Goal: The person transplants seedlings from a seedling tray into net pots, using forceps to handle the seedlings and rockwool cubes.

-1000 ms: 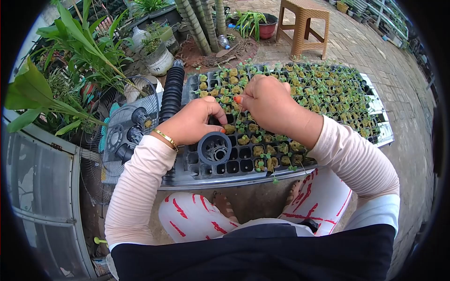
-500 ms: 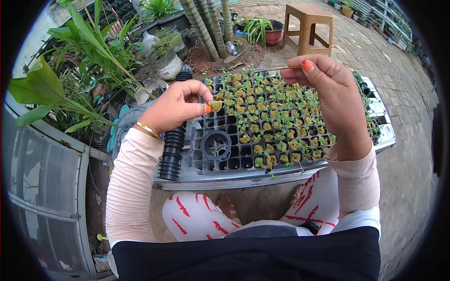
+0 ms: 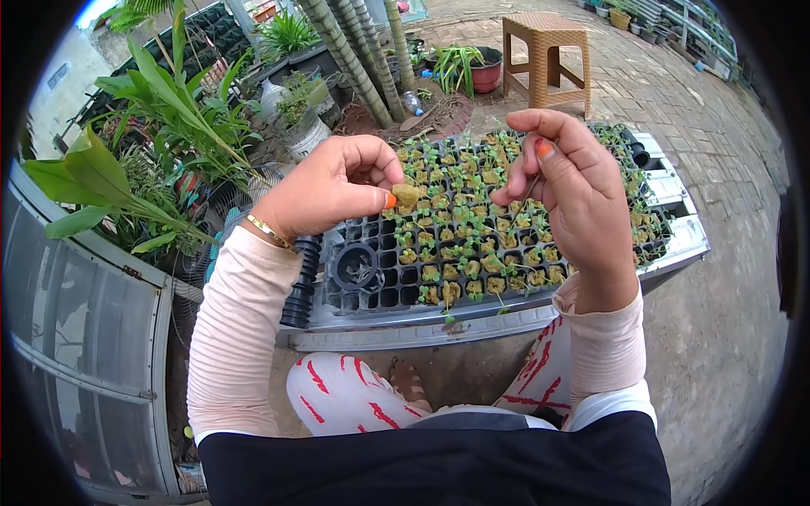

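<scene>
Between thumb and finger, my left hand (image 3: pixel 333 184) pinches a small yellowish-brown rockwool plug (image 3: pixel 408 197), held over the left part of the seedling tray. My right hand (image 3: pixel 578 194) is raised above the tray's right half, its thumb and fingertips closed on a thin stick (image 3: pixel 529 192) that is hard to make out. Below both hands spreads the black seedling tray (image 3: pixel 369 229), many of its cells filled with plugs bearing small green seedlings (image 3: pixel 472 244). Bare cells show at its left side. A black net cup (image 3: pixel 356 266) sits on those bare cells.
Left of the tray lies a stack of black net cups (image 3: pixel 300 291). The tray rests on a metal-edged table (image 3: pixel 405 325) before my knees. Potted plants and slim trunks (image 3: pixel 342 59) stand behind, with a brown woven stool (image 3: pixel 548 55) at the back right. A framed glass panel (image 3: pixel 76 337) is at left.
My right hand has come lower and nearer my left, and the thin stick has turned from sideways to pointing downward. My left hand still grips the rockwool plug, slightly further right.
</scene>
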The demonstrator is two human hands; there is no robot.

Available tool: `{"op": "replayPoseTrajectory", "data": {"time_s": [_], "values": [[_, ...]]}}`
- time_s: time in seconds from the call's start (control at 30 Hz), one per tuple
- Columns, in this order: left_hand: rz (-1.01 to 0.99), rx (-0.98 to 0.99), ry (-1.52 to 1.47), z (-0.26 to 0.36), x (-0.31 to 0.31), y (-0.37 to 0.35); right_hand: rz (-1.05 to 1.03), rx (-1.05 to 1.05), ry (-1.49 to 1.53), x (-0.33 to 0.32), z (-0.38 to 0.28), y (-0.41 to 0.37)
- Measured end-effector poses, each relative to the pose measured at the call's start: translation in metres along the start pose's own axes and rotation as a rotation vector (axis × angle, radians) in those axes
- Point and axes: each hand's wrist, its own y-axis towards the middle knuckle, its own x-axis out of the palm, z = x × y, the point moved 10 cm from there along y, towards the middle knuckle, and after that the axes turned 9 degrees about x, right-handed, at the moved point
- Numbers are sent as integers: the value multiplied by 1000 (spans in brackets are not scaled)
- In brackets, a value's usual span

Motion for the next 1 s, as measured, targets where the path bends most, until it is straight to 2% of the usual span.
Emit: {"op": "replayPoseTrajectory", "data": {"time_s": [0.1,0.17,0.2,0.27,0.43,0.53,0.6,0.73,0.77,0.83,1.0], "values": [[-11,-9,12,9,13,13,-18,2,-170,0,1,-2],[-25,20,20,14,22,21,-56,-175,-296,9,2,-3],[-30,45,29,16,26,24,-74,-90,-314,11,6,-4],[-44,73,61,19,32,30,-33,-101,-357,13,7,-6],[-80,118,119,28,45,33,-14,-36,-294,7,21,-5],[-31,193,233,46,43,23,6,-18,-207,0,20,-3],[90,179,420,58,28,0,20,-14,-175,-6,16,-2],[29,121,735,45,31,-49,9,6,-194,-11,14,1],[29,128,734,41,37,-56,2,16,-189,-12,16,2],[111,46,814,23,36,-69,-7,32,-193,-10,19,2],[153,4,680,-19,38,-79,-4,17,-116,-2,14,-3]]}}
